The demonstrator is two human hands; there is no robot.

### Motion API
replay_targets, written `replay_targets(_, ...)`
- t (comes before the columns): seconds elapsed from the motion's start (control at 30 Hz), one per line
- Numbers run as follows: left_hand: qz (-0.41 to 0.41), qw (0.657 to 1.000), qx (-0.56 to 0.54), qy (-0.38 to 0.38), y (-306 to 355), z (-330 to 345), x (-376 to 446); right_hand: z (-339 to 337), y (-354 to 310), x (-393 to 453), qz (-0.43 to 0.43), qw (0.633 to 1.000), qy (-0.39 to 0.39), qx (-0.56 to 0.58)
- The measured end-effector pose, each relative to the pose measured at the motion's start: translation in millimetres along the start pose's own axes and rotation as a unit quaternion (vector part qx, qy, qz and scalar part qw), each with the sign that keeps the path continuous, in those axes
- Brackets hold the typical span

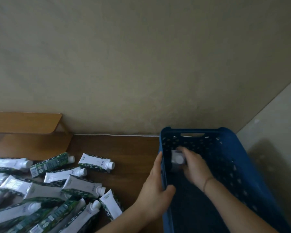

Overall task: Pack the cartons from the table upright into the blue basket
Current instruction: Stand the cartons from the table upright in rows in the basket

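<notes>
1. A plain olive-beige wall (141, 64) fills the upper part of the view, and below it runs a dark wooden surface (124, 157) with a lighter wooden ledge (23, 122) against the wall at the far left.
2. The fingers (185, 151) of the right hand (196, 167) are curled round a carton (178, 159) inside the basket; the picture is blurred here, yet the carton's white round cap faces up toward the camera, so it seems to stand upright.
3. That carton sits low in the far half of the basket, near the left wall.
4. A thin band circles the right wrist (208, 181), and the forearm reaches in over the basket's near end.
5. The left hand (155, 190) grips the basket's left rim: its fingers (158, 163) lie straight along the outside of the wall, while the thumb (170, 189) hooks over the rim to the inside.
6. The blue basket (252, 165) is a long plastic one with pierced walls and a handle slot in its far end; it stands at the right end of the surface, close to the wall.
7. A heap of cartons (49, 187) lies on its sides at the left of the surface, white and green printed, with white screw caps, many overlapping one another.
8. One lone carton (96, 163) lies apart from the heap, nearest the basket, its cap pointing right.
</notes>
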State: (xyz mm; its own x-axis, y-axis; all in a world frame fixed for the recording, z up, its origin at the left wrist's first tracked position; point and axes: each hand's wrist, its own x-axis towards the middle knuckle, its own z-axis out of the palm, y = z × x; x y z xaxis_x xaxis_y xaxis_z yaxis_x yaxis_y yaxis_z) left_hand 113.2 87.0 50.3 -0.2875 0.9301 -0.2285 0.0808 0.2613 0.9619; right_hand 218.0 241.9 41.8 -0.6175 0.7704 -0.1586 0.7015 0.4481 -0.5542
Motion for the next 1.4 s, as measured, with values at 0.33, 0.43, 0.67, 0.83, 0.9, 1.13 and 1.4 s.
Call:
replay_targets(0.33,0.009,0.998,0.050,0.026,-1.0,-15.9,-25.4,54.7,-9.3,1.1,-0.048,0.994,0.014,0.094)
replay_targets(0.43,0.006,0.998,0.062,0.019,-0.7,-20.6,-32.9,62.2,-11.4,1.4,-0.028,0.995,-0.001,0.099)
replay_targets(0.67,-0.014,0.998,-0.007,-0.058,-8.6,-43.7,-46.3,63.4,-21.8,-2.6,-0.029,0.999,0.001,0.035)
replay_targets(0.83,-0.042,0.853,0.503,-0.133,-67.7,-85.2,-51.0,45.3,-21.1,-16.8,-0.013,0.998,0.045,0.029)
replay_targets(0.9,-0.067,0.777,0.597,-0.189,-78.8,-96.0,-49.6,36.7,-24.0,-23.0,-0.024,0.997,0.068,0.042)
replay_targets(1.13,0.008,0.682,0.682,-0.262,-80.9,-100.5,-39.8,16.5,-48.9,-63.8,-0.121,0.984,0.106,0.080)
replay_targets(1.4,0.079,0.921,0.362,0.120,-70.1,-96.1,-63.7,7.5,-79.8,-114.3,-0.254,0.942,0.209,0.059)
